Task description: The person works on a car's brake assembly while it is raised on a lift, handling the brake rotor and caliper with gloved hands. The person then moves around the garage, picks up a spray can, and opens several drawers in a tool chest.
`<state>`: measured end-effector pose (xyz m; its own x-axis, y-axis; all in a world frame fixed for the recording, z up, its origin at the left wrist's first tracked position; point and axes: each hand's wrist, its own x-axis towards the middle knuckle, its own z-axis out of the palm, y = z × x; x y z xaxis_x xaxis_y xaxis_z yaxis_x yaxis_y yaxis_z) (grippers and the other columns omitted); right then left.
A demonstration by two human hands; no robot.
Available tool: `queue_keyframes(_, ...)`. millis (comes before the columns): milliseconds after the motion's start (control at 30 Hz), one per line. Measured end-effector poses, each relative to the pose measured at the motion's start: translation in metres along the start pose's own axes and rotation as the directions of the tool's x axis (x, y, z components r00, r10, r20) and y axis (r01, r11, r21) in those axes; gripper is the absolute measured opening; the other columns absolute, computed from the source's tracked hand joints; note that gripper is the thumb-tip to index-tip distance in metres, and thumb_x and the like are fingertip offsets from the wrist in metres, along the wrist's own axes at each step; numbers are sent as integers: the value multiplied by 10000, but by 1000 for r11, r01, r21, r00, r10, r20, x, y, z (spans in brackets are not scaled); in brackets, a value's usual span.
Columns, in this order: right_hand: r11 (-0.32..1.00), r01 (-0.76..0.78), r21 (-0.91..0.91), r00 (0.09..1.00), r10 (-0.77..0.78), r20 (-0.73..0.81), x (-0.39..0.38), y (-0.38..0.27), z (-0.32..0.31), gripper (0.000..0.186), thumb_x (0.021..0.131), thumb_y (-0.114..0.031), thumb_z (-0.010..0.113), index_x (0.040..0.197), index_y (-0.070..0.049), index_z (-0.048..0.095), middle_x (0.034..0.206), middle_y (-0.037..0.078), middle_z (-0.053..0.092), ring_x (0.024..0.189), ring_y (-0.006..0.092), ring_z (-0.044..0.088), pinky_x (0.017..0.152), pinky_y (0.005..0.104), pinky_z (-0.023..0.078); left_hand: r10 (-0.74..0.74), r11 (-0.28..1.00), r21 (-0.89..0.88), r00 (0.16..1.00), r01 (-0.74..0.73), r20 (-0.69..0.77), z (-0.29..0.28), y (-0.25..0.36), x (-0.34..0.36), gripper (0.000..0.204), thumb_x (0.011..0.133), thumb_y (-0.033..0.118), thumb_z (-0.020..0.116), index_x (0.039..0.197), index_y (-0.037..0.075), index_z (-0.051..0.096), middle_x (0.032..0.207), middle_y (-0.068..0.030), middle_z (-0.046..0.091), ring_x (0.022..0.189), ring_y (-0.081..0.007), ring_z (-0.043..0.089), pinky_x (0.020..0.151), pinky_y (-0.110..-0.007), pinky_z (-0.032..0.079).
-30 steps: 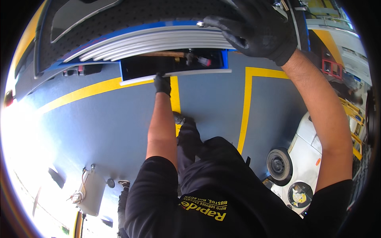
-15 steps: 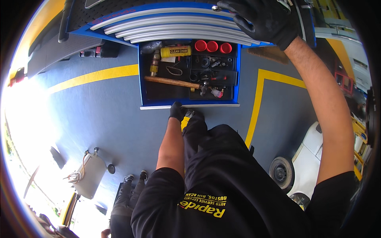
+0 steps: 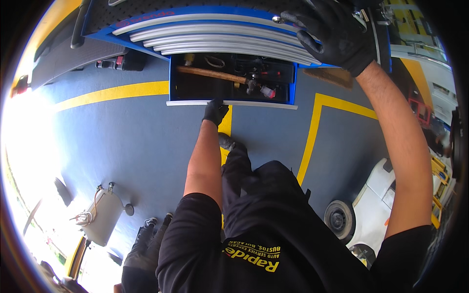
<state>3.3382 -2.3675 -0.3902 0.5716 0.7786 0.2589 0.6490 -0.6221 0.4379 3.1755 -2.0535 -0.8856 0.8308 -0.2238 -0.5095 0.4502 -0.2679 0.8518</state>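
My left hand [image 3: 215,112], in a black glove, has its fingers closed on the front edge of a partly open drawer [image 3: 181,103] at the bottom of a blue tool chest [image 3: 105,39]. Inside that drawer lie a wooden-handled hammer [image 3: 210,73], a looped strap or cord [image 3: 214,61] and small parts; its back is hidden beneath the drawers above. Gloved too, my right hand [image 3: 337,39] is up at the chest's right front corner, fingers curled. A shiny metal tool [image 3: 278,19] shows past its fingertips; most of it is hidden, so its kind is unclear.
Several silver-edged drawers [image 3: 220,39] are shut above the open one. My foot [image 3: 226,141] is on the floor near it. A grey wheeled tank [image 3: 106,215] and another person's legs [image 3: 146,244] are at lower left; a white car [image 3: 371,210] stands right.
The drawer has slid inward with my left hand on its edge, covering the yellow tube and red caps at its back. My right hand and the metal tool have shifted slightly right and nearer.
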Motion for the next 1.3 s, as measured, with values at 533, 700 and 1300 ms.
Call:
queue_keyframes(533,961,266,-71,941,-275,-196,-9,32,48,529,794,-264,855,1300,-327,716,1437,214,586,1243,400,632,960,475,613,-375,724,-539,901,431,217,4,28,159,361,1021,245,639,1332,64,658,1284,-132,716,1126,-307,716,956,-413,598)
queue_keyframes(700,960,265,91,943,-238,-232,-6,34,53,519,719,-225,930,1209,-295,774,1431,260,574,1213,415,646,961,487,602,-507,697,-518,852,496,132,-1,10,217,473,950,282,723,1368,75,648,1424,-165,632,1185,-393,668,1008,-483,556)
queue_keyframes(1300,979,47,200,999,-41,-32,-11,27,37,521,756,-168,827,1251,-116,671,1306,257,612,1101,391,655,889,505,547,-226,222,972,974,74,-22,12,33,135,955,922,454,712,1696,177,228,1730,-110,262,1556,-440,273,1067,-548,473)
